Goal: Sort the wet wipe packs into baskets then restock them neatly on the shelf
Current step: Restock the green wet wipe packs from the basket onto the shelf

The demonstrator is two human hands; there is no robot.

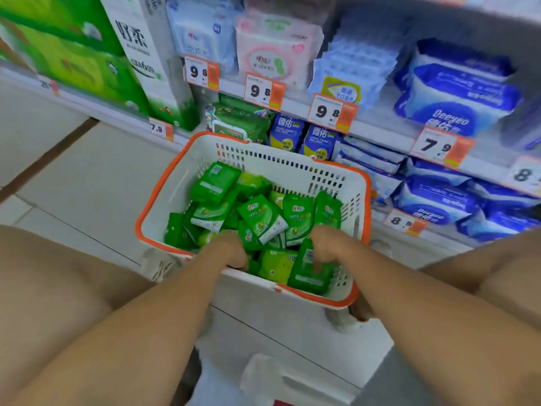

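Before the shelf (380, 127), both hands reached into the basket (187, 183); left hand (231, 250) fingers curled, grip unclear; right hand (325, 247) fingers held a green pack (307, 273)

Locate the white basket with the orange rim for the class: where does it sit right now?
In the head view, the basket sits centre frame on the floor in front of the low shelf, filled with green wipe packs, both hands reaching into its near end.

Both bare forearms reaching forward and down from the lower corners, converging toward the middle. Left hand (227, 250) palm down, fingers curled under, out of sight. Right hand (325, 247) knuckles up, fingers (317, 266) bent downward. Hands near each other, not touching. Bare knees at either side.
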